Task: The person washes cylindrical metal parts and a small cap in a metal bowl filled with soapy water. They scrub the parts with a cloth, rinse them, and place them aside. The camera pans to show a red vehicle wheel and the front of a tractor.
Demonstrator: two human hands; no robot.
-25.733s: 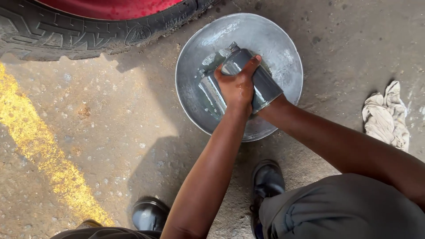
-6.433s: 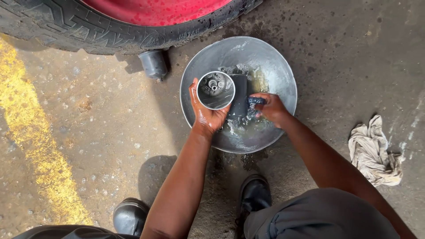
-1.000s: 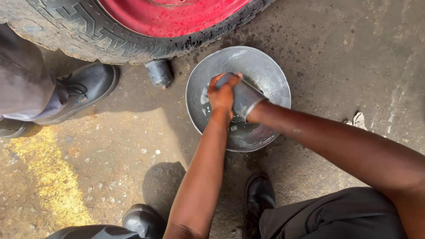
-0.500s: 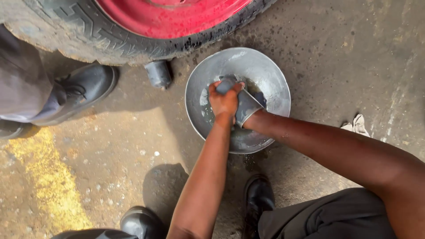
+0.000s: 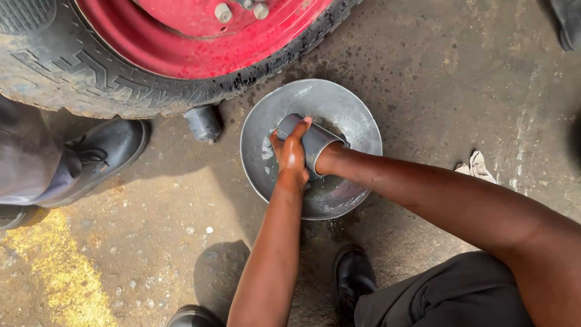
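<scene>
A grey metal cylinder point(image 5: 316, 140) lies tilted in a round metal basin point(image 5: 357, 112) that holds a little dirty liquid. My left hand point(image 5: 290, 156) wraps over the cylinder's upper left end, fingers curled around it. My right forearm comes in from the right, and its wrist point(image 5: 331, 161) goes into the cylinder's open lower end. My right hand itself is hidden inside the cylinder.
A big tyre on a red rim point(image 5: 181, 42) lies just beyond the basin. A small grey canister point(image 5: 204, 123) stands beside it. Another person's black shoe point(image 5: 103, 151) is at the left. A rag point(image 5: 476, 166) lies at the right, and my own shoe point(image 5: 354, 281) is below the basin.
My left hand has shifted a little along the cylinder while holding it in the basin. My right wrist sits deeper in the open end. The other person's shoe has not moved.
</scene>
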